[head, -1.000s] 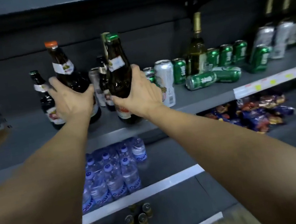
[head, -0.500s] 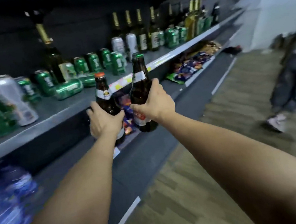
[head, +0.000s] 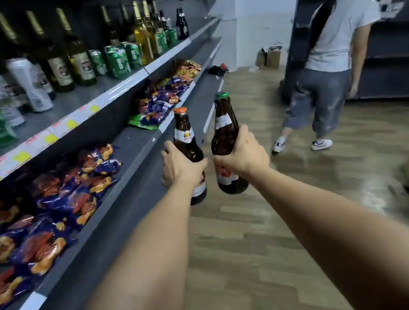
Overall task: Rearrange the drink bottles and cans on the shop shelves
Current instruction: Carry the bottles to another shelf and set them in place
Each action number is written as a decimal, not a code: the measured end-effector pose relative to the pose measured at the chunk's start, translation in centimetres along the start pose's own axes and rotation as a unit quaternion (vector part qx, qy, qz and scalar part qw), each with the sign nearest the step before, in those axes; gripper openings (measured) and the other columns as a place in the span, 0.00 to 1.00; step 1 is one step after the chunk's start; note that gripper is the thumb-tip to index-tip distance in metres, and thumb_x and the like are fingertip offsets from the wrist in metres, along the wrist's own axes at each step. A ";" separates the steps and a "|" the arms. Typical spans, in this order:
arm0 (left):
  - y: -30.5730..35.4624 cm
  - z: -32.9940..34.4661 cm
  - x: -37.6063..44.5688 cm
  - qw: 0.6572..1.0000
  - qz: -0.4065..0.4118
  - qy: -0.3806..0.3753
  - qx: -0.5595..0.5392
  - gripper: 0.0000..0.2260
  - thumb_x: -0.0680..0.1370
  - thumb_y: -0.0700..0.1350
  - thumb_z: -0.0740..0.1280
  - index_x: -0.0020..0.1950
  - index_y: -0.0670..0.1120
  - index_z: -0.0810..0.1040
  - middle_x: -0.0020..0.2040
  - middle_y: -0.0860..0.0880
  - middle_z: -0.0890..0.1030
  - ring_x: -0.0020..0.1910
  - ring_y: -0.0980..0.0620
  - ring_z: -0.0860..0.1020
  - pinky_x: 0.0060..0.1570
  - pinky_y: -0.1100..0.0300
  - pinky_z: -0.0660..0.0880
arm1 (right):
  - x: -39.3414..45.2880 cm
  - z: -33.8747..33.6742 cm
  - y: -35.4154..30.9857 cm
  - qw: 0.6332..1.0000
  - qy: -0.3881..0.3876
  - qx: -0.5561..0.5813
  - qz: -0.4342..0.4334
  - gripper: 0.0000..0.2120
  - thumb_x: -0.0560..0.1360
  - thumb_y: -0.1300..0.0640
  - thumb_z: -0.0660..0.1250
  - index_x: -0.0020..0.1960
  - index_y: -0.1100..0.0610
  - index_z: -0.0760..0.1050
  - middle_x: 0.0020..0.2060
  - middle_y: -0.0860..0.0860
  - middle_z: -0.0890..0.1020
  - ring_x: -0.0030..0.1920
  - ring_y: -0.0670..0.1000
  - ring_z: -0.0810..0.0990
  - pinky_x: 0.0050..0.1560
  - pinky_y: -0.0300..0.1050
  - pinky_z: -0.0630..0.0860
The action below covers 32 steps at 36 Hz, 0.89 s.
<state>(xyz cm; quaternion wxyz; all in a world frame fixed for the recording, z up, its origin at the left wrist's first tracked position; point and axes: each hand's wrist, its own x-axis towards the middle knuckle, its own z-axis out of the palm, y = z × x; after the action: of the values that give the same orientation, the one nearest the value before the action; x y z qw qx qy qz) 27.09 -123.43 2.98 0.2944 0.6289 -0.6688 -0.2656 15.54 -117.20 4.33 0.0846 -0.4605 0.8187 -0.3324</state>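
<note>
Seen from the head camera, two brown glass bottles are held upright over the wooden floor (head: 237,242) of a shop aisle, clear of the shelves. The orange-capped bottle (head: 187,141) is gripped around its body by the left hand (head: 178,168), fingers curled round the glass above the label. The green-capped bottle (head: 225,135) is gripped the same way by the right hand (head: 242,156), and it is carried slightly higher. The two bottles are kept just beside each other; whether they touch cannot be told.

To the left, a grey drinks shelf (head: 108,89) is lined with tall dark bottles (head: 77,59), green cans (head: 115,62) and white cans (head: 28,83), the nearest of them blurred. Yellow price tags (head: 49,138) are stuck along its front edge. On the shelf below, blue and orange snack packets (head: 66,196) are piled. Further down the aisle, a second person (head: 329,56) in a white top and grey cropped trousers is seen from behind, beside dark shelving (head: 401,59).
</note>
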 end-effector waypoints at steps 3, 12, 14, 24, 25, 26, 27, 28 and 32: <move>2.3 2.9 3.5 1.000 0.014 -0.026 -0.003 0.40 0.66 0.55 0.77 0.70 0.46 0.59 0.67 0.44 0.70 0.62 0.40 0.73 0.53 0.48 0.71 | 4.2 -0.2 1.5 0.999 0.014 -0.007 0.030 0.33 0.65 0.43 0.74 0.59 0.58 0.62 0.58 0.55 0.73 0.58 0.61 0.76 0.50 0.52 0.71; 8.7 12.2 14.2 0.996 0.045 -0.078 -0.002 0.38 0.66 0.54 0.77 0.67 0.46 0.61 0.65 0.44 0.72 0.61 0.40 0.74 0.50 0.49 0.71 | 17.0 0.0 6.1 0.994 0.023 -0.025 0.101 0.34 0.66 0.41 0.74 0.60 0.57 0.61 0.60 0.55 0.72 0.59 0.60 0.76 0.51 0.52 0.71; 9.9 14.4 16.2 0.995 0.053 -0.087 0.008 0.38 0.66 0.54 0.77 0.68 0.47 0.61 0.65 0.45 0.71 0.61 0.40 0.74 0.52 0.47 0.71 | 19.5 0.1 7.6 0.993 0.019 -0.025 0.111 0.35 0.66 0.41 0.75 0.60 0.57 0.61 0.60 0.55 0.72 0.60 0.60 0.76 0.51 0.52 0.71; 17.2 27.7 26.4 0.992 0.064 -0.104 0.015 0.36 0.65 0.53 0.78 0.65 0.46 0.62 0.64 0.45 0.72 0.61 0.40 0.74 0.53 0.46 0.72 | 34.5 -0.3 16.7 0.989 0.009 -0.035 0.144 0.37 0.64 0.41 0.76 0.61 0.58 0.61 0.59 0.55 0.72 0.59 0.60 0.76 0.51 0.51 0.71; 18.2 29.1 27.5 0.993 0.061 -0.103 0.010 0.35 0.65 0.53 0.78 0.65 0.46 0.63 0.64 0.45 0.72 0.61 0.40 0.74 0.53 0.46 0.72 | 36.3 -0.5 17.6 0.989 0.005 -0.038 0.140 0.37 0.64 0.41 0.76 0.61 0.58 0.61 0.59 0.55 0.72 0.59 0.60 0.76 0.51 0.51 0.71; 19.3 30.4 28.6 0.993 0.058 -0.100 0.006 0.35 0.65 0.53 0.78 0.64 0.46 0.63 0.64 0.45 0.72 0.60 0.40 0.74 0.53 0.46 0.72 | 38.3 -0.9 18.5 0.990 0.001 -0.040 0.135 0.37 0.64 0.42 0.76 0.61 0.58 0.61 0.59 0.55 0.72 0.59 0.60 0.76 0.51 0.51 0.71; 20.6 31.8 29.7 0.994 0.055 -0.096 0.002 0.35 0.65 0.53 0.78 0.64 0.46 0.63 0.63 0.45 0.73 0.60 0.40 0.74 0.53 0.47 0.73 | 40.3 -1.3 19.4 0.991 -0.004 -0.042 0.128 0.37 0.64 0.42 0.76 0.61 0.58 0.60 0.60 0.55 0.72 0.60 0.61 0.75 0.52 0.51 0.71; 21.7 33.1 30.8 0.994 0.055 -0.093 -0.001 0.35 0.64 0.53 0.78 0.64 0.46 0.64 0.63 0.45 0.73 0.60 0.40 0.74 0.53 0.47 0.73 | 42.3 -1.7 20.2 0.992 -0.009 -0.044 0.121 0.37 0.64 0.42 0.76 0.61 0.58 0.60 0.60 0.56 0.71 0.60 0.61 0.75 0.52 0.51 0.71; 26.3 37.3 35.2 0.994 0.062 -0.093 0.015 0.34 0.64 0.54 0.77 0.63 0.47 0.64 0.61 0.46 0.73 0.60 0.42 0.74 0.50 0.49 0.72 | 50.1 -3.1 22.8 0.994 -0.024 -0.049 0.097 0.38 0.64 0.42 0.76 0.62 0.59 0.59 0.60 0.56 0.71 0.59 0.61 0.76 0.52 0.51 0.71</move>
<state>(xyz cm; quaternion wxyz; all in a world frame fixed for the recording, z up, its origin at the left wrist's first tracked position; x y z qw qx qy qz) -19.37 -157.28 -1.40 0.2369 0.5630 -0.7351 -0.2941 -29.92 -148.25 0.93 0.1132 -0.3899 0.8726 -0.2715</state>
